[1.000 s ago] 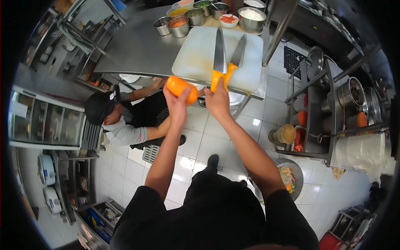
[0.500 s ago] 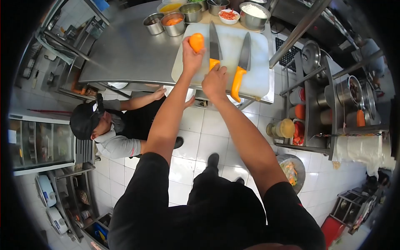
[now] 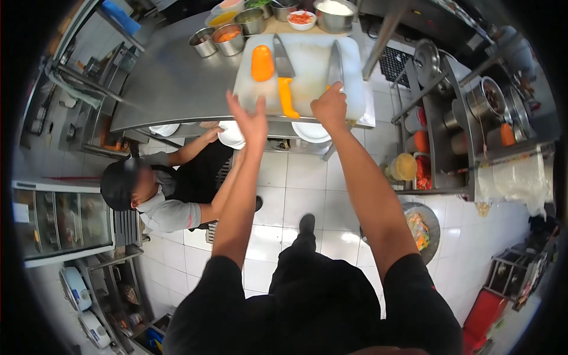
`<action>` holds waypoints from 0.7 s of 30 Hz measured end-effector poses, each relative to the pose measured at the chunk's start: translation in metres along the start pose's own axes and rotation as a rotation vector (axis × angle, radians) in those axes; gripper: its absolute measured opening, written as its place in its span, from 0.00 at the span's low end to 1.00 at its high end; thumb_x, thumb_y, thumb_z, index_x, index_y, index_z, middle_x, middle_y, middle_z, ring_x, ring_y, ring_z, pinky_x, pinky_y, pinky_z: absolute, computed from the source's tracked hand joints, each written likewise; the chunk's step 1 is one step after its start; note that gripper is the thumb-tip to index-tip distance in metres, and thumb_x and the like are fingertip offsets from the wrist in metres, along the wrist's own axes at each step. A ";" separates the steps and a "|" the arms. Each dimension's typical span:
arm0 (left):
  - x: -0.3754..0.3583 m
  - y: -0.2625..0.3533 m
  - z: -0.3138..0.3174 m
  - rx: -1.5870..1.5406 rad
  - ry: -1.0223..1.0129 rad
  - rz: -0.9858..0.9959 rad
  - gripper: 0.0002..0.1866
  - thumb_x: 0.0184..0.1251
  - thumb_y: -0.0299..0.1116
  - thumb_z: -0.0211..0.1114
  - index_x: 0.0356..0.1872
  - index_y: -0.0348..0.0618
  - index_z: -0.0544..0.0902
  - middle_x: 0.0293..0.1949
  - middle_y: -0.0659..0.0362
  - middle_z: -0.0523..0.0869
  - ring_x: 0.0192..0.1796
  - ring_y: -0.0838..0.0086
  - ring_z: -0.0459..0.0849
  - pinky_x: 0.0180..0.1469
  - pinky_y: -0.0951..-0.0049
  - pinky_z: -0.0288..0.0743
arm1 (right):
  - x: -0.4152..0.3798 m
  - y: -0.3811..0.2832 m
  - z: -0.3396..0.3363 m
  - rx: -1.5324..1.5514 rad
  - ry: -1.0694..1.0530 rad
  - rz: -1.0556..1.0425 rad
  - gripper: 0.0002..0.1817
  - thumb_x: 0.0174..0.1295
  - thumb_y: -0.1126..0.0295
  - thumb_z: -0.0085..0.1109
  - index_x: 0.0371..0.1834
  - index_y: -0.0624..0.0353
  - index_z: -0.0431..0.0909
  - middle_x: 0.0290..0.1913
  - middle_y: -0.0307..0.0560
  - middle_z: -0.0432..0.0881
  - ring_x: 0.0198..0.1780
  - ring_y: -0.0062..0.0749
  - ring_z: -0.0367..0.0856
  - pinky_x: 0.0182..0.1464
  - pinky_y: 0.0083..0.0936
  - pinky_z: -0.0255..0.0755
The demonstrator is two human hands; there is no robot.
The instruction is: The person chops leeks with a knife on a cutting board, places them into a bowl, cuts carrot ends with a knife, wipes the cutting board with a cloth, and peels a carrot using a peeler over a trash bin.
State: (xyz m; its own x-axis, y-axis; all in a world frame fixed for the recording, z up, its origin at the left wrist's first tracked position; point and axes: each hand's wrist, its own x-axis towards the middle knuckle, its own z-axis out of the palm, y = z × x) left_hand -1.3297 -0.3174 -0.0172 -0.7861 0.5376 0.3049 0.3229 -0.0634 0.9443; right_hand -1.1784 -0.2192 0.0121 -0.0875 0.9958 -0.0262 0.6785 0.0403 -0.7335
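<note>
On the white cutting board (image 3: 307, 65) lies a smooth, rounded orange vegetable (image 3: 262, 63), whose exact kind I cannot make out. My left hand (image 3: 251, 121) is off it, fingers spread, over the board's front left edge and holding nothing. Beside the vegetable rests a knife with a yellow handle (image 3: 287, 97), its blade pointing away from me. A second knife (image 3: 335, 62) lies to the right. My right hand (image 3: 330, 107) is closed around its yellow handle, most of which the fingers hide.
Metal containers (image 3: 228, 42) of chopped food and a white bowl (image 3: 302, 21) stand behind the board on the steel table (image 3: 171, 77). A co-worker (image 3: 171, 189) crouches at left, hands at white plates (image 3: 232, 135) under the table. A steel rack (image 3: 449, 130) stands right.
My left hand has put the orange vegetable down on the board and drawn back, opening. My right hand has left the left knife's handle and moved right onto the other knife.
</note>
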 end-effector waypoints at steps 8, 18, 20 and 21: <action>-0.296 -0.073 -0.126 0.427 -0.623 -0.344 0.26 0.56 0.34 0.71 0.55 0.35 0.75 0.49 0.51 0.80 0.50 0.68 0.81 0.46 0.73 0.75 | -0.148 0.120 -0.106 0.001 0.068 -0.185 0.29 0.47 0.75 0.57 0.56 0.55 0.65 0.41 0.63 0.75 0.45 0.60 0.76 0.46 0.47 0.71; -0.383 -0.035 -0.056 0.263 -1.088 -0.271 0.21 0.57 0.39 0.69 0.49 0.37 0.80 0.30 0.54 0.85 0.31 0.73 0.82 0.35 0.73 0.76 | -0.425 0.282 -0.260 -0.033 0.417 -0.019 0.30 0.41 0.83 0.57 0.53 0.54 0.72 0.37 0.54 0.76 0.37 0.51 0.78 0.39 0.39 0.73; -0.399 -0.076 -0.045 0.361 -1.091 -0.291 0.24 0.56 0.41 0.70 0.49 0.36 0.80 0.31 0.52 0.85 0.30 0.73 0.82 0.34 0.73 0.76 | -0.463 0.303 -0.283 -0.054 0.547 -0.062 0.28 0.42 0.82 0.57 0.52 0.54 0.72 0.36 0.54 0.76 0.36 0.51 0.77 0.38 0.38 0.73; -0.407 -0.071 -0.045 0.462 -1.153 -0.359 0.24 0.55 0.44 0.69 0.48 0.36 0.80 0.36 0.47 0.85 0.36 0.65 0.84 0.40 0.68 0.77 | -0.481 0.310 -0.294 -0.069 0.582 -0.045 0.28 0.42 0.82 0.57 0.52 0.54 0.72 0.36 0.54 0.76 0.36 0.51 0.77 0.38 0.38 0.73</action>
State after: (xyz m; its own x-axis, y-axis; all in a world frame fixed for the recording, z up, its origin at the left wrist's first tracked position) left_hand -1.0566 -0.5696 -0.2024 -0.0351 0.8893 -0.4559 0.5229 0.4051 0.7500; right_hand -0.7115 -0.6619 -0.0023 0.2842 0.8735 0.3952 0.7308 0.0694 -0.6790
